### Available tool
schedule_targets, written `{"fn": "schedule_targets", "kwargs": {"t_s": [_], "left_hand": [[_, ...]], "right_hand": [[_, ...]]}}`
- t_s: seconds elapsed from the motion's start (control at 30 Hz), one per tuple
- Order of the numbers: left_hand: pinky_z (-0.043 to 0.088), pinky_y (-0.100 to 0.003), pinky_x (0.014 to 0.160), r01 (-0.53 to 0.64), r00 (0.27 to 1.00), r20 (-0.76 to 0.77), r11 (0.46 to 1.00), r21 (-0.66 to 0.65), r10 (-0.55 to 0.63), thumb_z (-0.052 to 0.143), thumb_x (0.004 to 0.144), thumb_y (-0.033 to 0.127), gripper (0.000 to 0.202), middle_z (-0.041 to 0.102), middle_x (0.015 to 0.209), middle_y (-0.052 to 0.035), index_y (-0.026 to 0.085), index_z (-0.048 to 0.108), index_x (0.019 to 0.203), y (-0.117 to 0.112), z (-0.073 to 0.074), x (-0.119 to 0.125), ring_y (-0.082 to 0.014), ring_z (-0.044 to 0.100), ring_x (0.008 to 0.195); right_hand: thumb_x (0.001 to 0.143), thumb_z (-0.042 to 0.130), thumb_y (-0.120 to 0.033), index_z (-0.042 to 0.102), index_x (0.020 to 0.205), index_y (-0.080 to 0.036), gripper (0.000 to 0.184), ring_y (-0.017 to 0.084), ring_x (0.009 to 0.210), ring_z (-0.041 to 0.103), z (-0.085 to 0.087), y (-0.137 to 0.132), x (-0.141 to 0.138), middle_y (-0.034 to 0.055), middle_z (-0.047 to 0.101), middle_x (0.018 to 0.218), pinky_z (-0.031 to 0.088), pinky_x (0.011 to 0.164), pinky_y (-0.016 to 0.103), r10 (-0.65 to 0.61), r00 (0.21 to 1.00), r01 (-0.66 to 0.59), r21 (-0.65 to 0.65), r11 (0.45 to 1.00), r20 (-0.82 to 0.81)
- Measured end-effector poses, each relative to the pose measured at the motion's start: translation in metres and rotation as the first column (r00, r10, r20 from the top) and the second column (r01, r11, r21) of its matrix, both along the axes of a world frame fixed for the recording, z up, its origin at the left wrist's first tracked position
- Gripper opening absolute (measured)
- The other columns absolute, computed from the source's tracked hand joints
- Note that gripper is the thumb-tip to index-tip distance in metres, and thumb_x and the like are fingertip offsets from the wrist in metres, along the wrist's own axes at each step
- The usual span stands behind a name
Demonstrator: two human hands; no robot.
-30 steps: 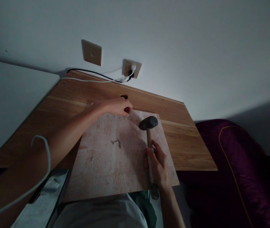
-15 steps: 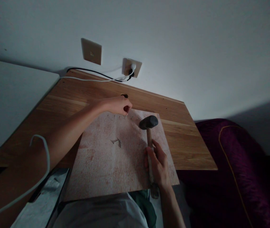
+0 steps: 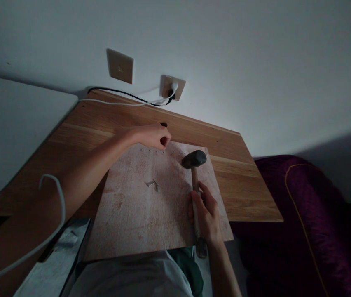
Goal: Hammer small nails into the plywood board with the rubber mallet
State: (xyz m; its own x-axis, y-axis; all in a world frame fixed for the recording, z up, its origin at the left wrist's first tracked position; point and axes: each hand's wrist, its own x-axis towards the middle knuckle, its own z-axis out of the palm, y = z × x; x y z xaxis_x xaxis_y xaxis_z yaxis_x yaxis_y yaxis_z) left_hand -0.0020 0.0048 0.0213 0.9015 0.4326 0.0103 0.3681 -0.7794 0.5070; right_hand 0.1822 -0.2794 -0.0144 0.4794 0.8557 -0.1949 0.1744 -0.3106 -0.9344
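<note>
**Left hand (image 3: 155,135) at the far edge of the board (image 3: 132,218), right hand (image 3: 206,210) on the hammer (image 3: 194,160)!**

We start on the far left, where a white panel (image 3: 17,136) meets the wooden tabletop (image 3: 249,194). A pale cord (image 3: 62,202) loops across the view in front of the left forearm, and that arm reaches right across to the board's far side.

Up on the wall sits a square plate (image 3: 120,66); below it, a black cable (image 3: 116,90) and a white cable (image 3: 110,103) run along the back of the tabletop. And here's the left hand, fingers curled in toward the thumb, just over the board's far edge. Are the tips closed on something? Too small to tell! Right beside it, little dark marks (image 3: 149,150) dot the board, and nearer the person lie some slim nails (image 3: 152,184), bunched near the middle.

Now the wall socket (image 3: 173,87), with both cables plugged in. Below it comes the hammer, dark head over the board's right half, wooden handle gripped firmly in the right hand, butt end poking past the near edge.

Far right: deep purple fabric (image 3: 317,235) with yellow piping (image 3: 300,218), beside the tabletop's corner.
</note>
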Motion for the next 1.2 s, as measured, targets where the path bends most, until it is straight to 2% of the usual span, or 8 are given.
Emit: {"fn": "schedule_targets", "kwargs": {"t_s": [0.13,0.3,0.43,0.57,0.87,1.07,1.2], "left_hand": [[0.043,-0.027,0.076,0.013,1.0,-0.028,1.0,-0.005,-0.013,0.069,0.081,0.01,0.012,0.076,0.078,-0.0001,0.019,0.076,0.082,0.0003,0.0005,-0.0001,-0.0146,0.066,0.075],[0.043,-0.027,0.075,0.004,0.998,-0.062,0.999,-0.033,-0.006,0.07,0.078,0.009,0.011,0.076,0.075,0.0004,0.019,0.076,0.079,0.0004,0.0016,-0.0001,-0.0144,0.065,0.073],[0.043,-0.027,0.075,0.017,0.999,-0.046,1.0,-0.024,-0.018,0.069,0.081,0.012,0.01,0.076,0.077,-0.0002,0.019,0.076,0.081,-0.0001,-0.0007,0.0022,-0.0143,0.066,0.073],[0.042,-0.027,0.073,0.03,0.999,-0.015,0.999,-0.014,-0.03,0.068,0.082,0.014,0.009,0.076,0.078,-0.0004,0.019,0.075,0.081,-0.0011,-0.0046,0.006,-0.014,0.065,0.074],[0.043,-0.026,0.073,0.035,0.997,-0.072,0.997,-0.072,-0.041,0.073,0.081,0.017,0.003,0.072,0.076,0.0008,0.018,0.071,0.079,-0.0008,-0.003,0.0052,-0.0137,0.064,0.073],[0.042,-0.025,0.072,0.067,0.994,-0.085,0.996,-0.058,-0.072,0.072,0.078,0.013,0.009,0.072,0.079,0.0017,0.019,0.069,0.083,0.002,-0.0049,0.0032,-0.0134,0.063,0.075],[0.042,-0.025,0.074,0.044,0.996,-0.081,0.999,-0.017,-0.046,0.075,0.079,0.018,0.013,0.074,0.084,0.0004,0.019,0.071,0.092,0.004,-0.0071,0.0021,-0.0143,0.064,0.079]], "right_hand": [[0.089,0.072,-0.061,0.062,0.144,-0.014,0.074,0.013,0.043,0.054,-0.0011,-0.0002,0.0001,-0.0058,0.065,0.066,0.044,0.039,0.026,0.0,1.0,0.0,-0.005,1.0,-0.014],[0.089,0.072,-0.06,0.061,0.144,-0.011,0.074,0.015,0.043,0.054,-0.0029,-0.0007,0.0011,-0.0064,0.063,0.063,0.044,0.039,0.027,0.009,1.0,-0.009,0.014,1.0,-0.006],[0.092,0.072,-0.06,0.06,0.146,-0.01,0.075,0.015,0.044,0.054,-0.0059,-0.0016,0.0028,-0.0078,0.06,0.057,0.043,0.041,0.027,0.018,1.0,-0.018,0.019,1.0,-0.001],[0.093,0.07,-0.059,0.059,0.146,-0.011,0.072,0.014,0.045,0.054,-0.0071,-0.0023,0.0032,-0.0072,0.062,0.06,0.044,0.042,0.026,0.021,1.0,-0.021,0.019,1.0,0.003],[0.089,0.072,-0.063,0.06,0.144,-0.011,0.077,0.014,0.045,0.055,-0.0037,-0.0007,0.0018,-0.0069,0.062,0.063,0.044,0.04,0.026,0.009,1.0,-0.009,-0.007,1.0,-0.004],[0.088,0.072,-0.064,0.059,0.146,-0.01,0.08,0.014,0.042,0.053,-0.0051,-0.0004,0.0024,-0.0078,0.061,0.058,0.042,0.039,0.026,0.005,1.0,-0.005,0.005,1.0,-0.013],[0.089,0.073,-0.063,0.06,0.145,-0.011,0.077,0.014,0.043,0.053,-0.0051,-0.0011,0.0029,-0.0072,0.062,0.06,0.043,0.039,0.026,0.017,1.0,-0.017,0.008,1.0,-0.01]]}}
